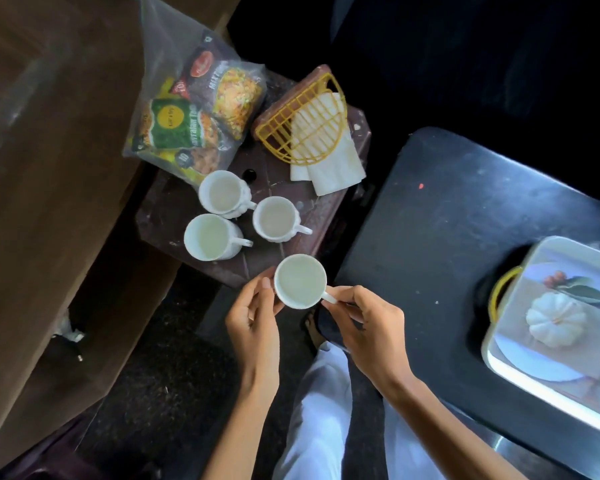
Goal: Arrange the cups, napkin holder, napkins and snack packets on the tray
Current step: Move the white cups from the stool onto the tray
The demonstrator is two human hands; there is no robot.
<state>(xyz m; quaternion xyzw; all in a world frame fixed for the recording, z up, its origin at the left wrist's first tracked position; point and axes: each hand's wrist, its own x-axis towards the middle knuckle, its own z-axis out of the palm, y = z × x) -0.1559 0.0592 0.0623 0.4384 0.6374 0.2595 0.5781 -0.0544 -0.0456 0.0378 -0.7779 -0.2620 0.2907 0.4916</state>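
At the near edge of the small brown table [326,206], you hold one white cup [300,281] with both hands. Your right hand [368,327] pinches the cup's handle, which sticks out to the right. Your left hand [253,317] has its grip curled on the cup's left side, thumb on the wall. The cup stands upright and looks empty.

The tray [520,327] lies well apart to the right, on the dark table [447,220]. So the cup must travel right, and your right hand is the nearer one to carry it there. I think the left hand can let go first.

Three more cups [219,237] wait close together on the small brown table. Farther off are the snack packets [194,109] in a clear bag, and the yellow napkin holder [302,123] lying tipped over the napkins [333,168].
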